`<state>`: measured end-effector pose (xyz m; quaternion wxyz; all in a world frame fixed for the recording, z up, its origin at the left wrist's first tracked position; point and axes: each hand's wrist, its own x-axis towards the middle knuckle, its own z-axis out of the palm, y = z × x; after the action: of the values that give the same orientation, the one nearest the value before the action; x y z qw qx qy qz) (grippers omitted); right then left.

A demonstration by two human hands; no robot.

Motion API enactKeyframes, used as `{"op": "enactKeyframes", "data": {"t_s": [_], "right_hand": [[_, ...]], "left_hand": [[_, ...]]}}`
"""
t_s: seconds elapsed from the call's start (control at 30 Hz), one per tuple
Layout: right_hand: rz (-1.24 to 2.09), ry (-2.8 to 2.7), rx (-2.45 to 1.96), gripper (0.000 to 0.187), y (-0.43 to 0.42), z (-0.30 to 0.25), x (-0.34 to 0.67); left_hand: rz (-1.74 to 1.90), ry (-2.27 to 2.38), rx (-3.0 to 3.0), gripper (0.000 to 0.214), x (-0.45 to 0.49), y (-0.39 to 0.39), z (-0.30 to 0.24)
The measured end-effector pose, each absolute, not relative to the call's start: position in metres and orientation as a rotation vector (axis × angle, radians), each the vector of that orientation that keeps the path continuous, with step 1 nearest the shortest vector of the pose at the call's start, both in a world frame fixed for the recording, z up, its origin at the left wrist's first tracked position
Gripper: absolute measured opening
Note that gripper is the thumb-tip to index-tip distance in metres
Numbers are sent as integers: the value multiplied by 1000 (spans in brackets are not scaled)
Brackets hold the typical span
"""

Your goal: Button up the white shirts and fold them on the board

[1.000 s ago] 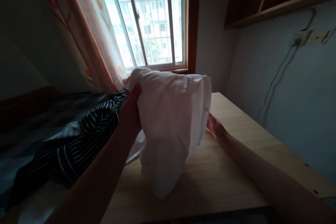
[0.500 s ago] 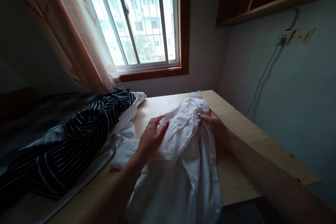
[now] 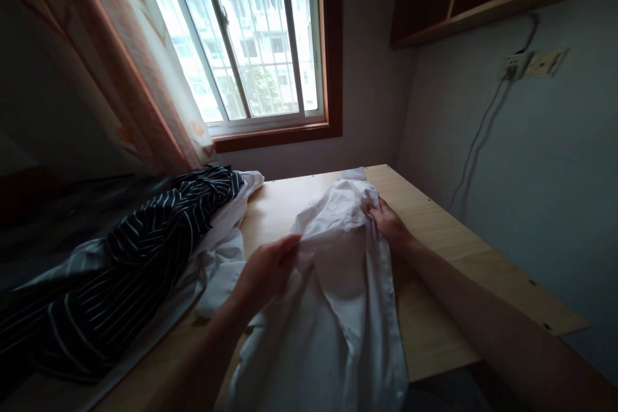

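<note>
A white shirt lies lengthwise over the wooden table, its lower part running down past the near edge. My left hand is closed on the shirt's left side, with thumb and fingers pinching the cloth. On the opposite side, my right hand grips the shirt near its far end, the thumb on top and the other fingers partly hidden beneath. The cloth between my hands is creased in soft folds.
Left of the shirt, a black striped garment is heaped over more white cloth. The wooden table extends to the right, near a wall with a socket and hanging cord. A curtained window is behind.
My left hand, open above the shirt before, has come down and closed on its left side. My right hand keeps its hold. The view has shifted slightly.
</note>
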<state>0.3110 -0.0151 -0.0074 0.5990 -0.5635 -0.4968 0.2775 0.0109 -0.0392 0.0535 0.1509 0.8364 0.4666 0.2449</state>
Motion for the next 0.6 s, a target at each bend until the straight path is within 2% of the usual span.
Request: {"op": "enactKeyframes", "data": {"t_s": [0.17,0.43,0.5,0.6], "right_hand": [[583,-1163,-1348,43,-11,-13,315],[576,-1144,-1454,35,-16,-5,318],[570,-1148,-1468,35,-18,-2,316],[523,-1186,-1438,52,-20,-2,311]], "left_hand": [[1256,1787,2113,37,-38,-12,77],[2366,1939,1751,37,-107,1,105],[2401,1987,1836,41,-124,6,103],[2174,2078,2203,50,-131,11,95]]}}
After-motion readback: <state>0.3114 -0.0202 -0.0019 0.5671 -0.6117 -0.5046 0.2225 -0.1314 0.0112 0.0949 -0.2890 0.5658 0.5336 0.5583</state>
